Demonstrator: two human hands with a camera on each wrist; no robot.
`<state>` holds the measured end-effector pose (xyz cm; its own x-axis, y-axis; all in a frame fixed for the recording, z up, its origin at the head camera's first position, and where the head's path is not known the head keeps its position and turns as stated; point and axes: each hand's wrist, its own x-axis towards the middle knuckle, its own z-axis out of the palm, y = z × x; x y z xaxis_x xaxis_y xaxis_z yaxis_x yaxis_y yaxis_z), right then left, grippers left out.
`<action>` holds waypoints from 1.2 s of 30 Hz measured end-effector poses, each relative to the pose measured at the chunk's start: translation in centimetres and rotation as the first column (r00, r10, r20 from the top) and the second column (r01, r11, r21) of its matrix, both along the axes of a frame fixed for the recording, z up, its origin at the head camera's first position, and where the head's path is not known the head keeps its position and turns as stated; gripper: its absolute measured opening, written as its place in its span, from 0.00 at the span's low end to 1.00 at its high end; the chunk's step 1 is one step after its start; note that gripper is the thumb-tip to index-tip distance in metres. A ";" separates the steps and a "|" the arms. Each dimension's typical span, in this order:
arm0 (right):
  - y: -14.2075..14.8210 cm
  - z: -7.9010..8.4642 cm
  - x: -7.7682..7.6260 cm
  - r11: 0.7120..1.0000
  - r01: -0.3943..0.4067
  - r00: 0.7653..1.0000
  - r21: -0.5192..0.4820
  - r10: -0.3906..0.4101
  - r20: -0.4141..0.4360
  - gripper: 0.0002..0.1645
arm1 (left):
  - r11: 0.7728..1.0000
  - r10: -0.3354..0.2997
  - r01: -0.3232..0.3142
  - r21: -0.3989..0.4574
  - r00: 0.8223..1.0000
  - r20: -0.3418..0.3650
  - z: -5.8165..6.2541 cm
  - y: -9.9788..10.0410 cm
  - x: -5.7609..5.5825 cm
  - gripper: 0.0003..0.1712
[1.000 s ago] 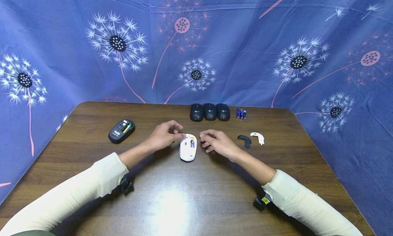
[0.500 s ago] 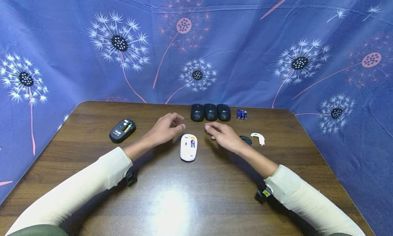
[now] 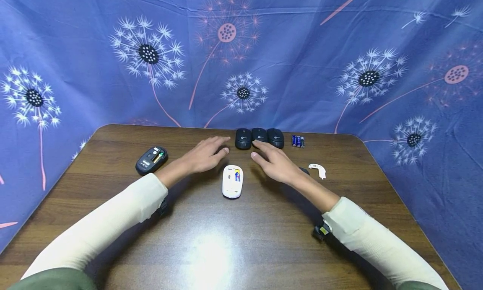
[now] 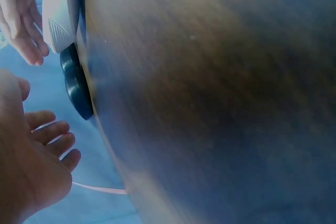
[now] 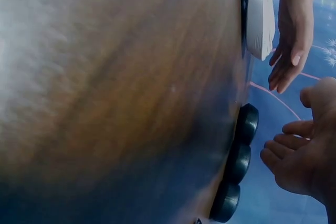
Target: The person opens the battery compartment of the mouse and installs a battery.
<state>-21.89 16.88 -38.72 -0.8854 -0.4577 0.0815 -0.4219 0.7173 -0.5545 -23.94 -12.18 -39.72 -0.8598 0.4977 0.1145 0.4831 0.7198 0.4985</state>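
Note:
A white computer mouse [image 3: 229, 188] lies upside down with its battery bay uncovered and a blue-and-yellow battery [image 3: 237, 175] inside. My left hand [image 3: 205, 156] hovers to its upper left, fingers extended, holding nothing. Opposite it, my right hand [image 3: 276, 165] is raised above the table with its fingers spread and likewise bare. Both wrist views show the hands apart from the white mouse [image 4: 60, 9]. In the head view, the right fingertips overlap the front of the middle black mouse [image 3: 259, 133]; contact does not show in the right wrist view.
Black mice [image 3: 243, 140] line the table's back edge, beside several blue batteries [image 3: 298, 141]. A white cover [image 3: 318, 170] lies at right; a black one [image 3: 304, 170] is mostly hidden by the right wrist. An upturned black mouse [image 3: 144, 164] with a battery lies left.
Both hands have drawn away from the white mouse toward the back of the table, and their fingers have straightened. The left thumb no longer touches that mouse, which stays in place.

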 end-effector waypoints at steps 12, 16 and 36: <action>-0.8 0.3 -2.2 0.952 -0.121 0.984 0.281 0.152 -0.092 0.41 | 0.987 -0.104 0.096 -0.130 0.993 -0.054 -0.2 0.4 -1.5 0.36; -1.1 0.0 -2.7 0.908 -0.136 0.979 0.396 0.184 -0.085 0.42 | 0.976 -0.129 0.118 -0.180 0.991 -0.046 0.0 0.8 -2.0 0.37; -1.2 -3.0 -7.0 0.836 -0.174 0.971 0.520 0.234 -0.051 0.44 | 0.922 -0.139 0.148 -0.358 0.989 0.050 0.1 2.3 -3.4 0.38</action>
